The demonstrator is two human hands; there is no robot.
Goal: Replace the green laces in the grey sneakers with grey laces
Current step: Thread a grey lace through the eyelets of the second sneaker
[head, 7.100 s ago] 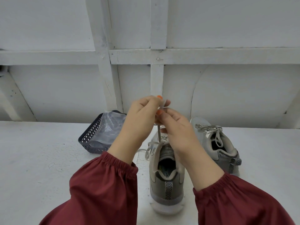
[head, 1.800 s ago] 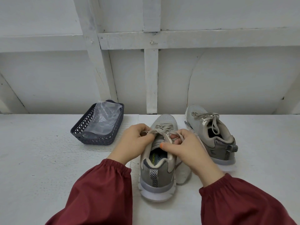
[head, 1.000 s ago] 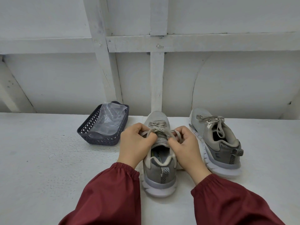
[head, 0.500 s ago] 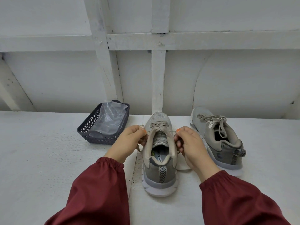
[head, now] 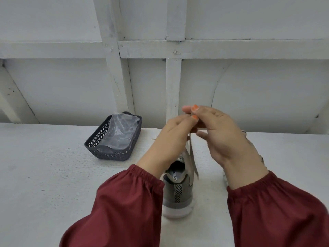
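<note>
Grey lace [head: 192, 154], up from the sneaker [head: 178, 192], pinched by left hand [head: 170, 138] and, apparently, right hand [head: 222, 134].

Left of the sneaker [head: 178, 195] a wide stretch of bare table [head: 44, 175] lies open. The basket [head: 110, 155] bounds it at the back, with a plastic bag [head: 121, 132] filling most of it. The wall [head: 71, 86] closes the far edge just behind the basket. The way down onto the sneaker is barred: the left hand [head: 169, 139] and right hand [head: 222, 136] meet above it, pinching a lace [head: 193, 157] that runs down to the shoe. A narrow bare strip lies between the sneaker and the right sleeve [head: 276, 211].
</note>
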